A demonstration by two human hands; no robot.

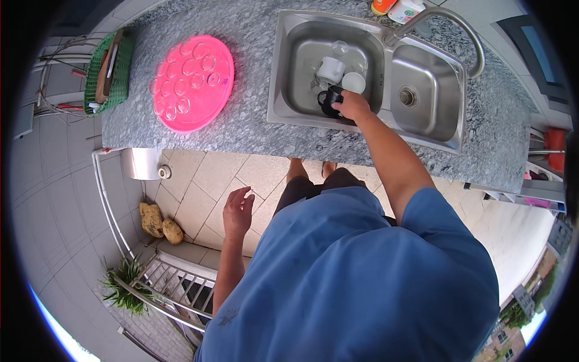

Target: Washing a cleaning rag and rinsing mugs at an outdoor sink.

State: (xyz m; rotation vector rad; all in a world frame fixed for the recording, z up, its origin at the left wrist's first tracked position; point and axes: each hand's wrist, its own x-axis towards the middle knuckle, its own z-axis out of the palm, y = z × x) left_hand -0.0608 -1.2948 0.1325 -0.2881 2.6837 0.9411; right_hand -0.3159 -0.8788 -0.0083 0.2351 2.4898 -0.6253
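My right hand [353,106] reaches into the large basin of the stainless steel sink [277,90] and grips a black cup [334,94]. Another black item, partly hidden, lies under it by the basin's near wall. Beside the hand are a white mug [331,69] lying on its side and a white cup [353,83], with several clear glasses [339,47] around them. My left hand [238,212] hangs over the floor, away from the counter, fingers apart and holding nothing. A pink round tray [194,108] on the counter bears several clear glasses [183,105].
The small basin [425,90] with its drain lies right of the large one, and a curved faucet [472,36] arches above. Bottles [404,11] stand behind the sink. A green basket [92,86] is at the counter's left end. A metal railing [181,289] stands below left.
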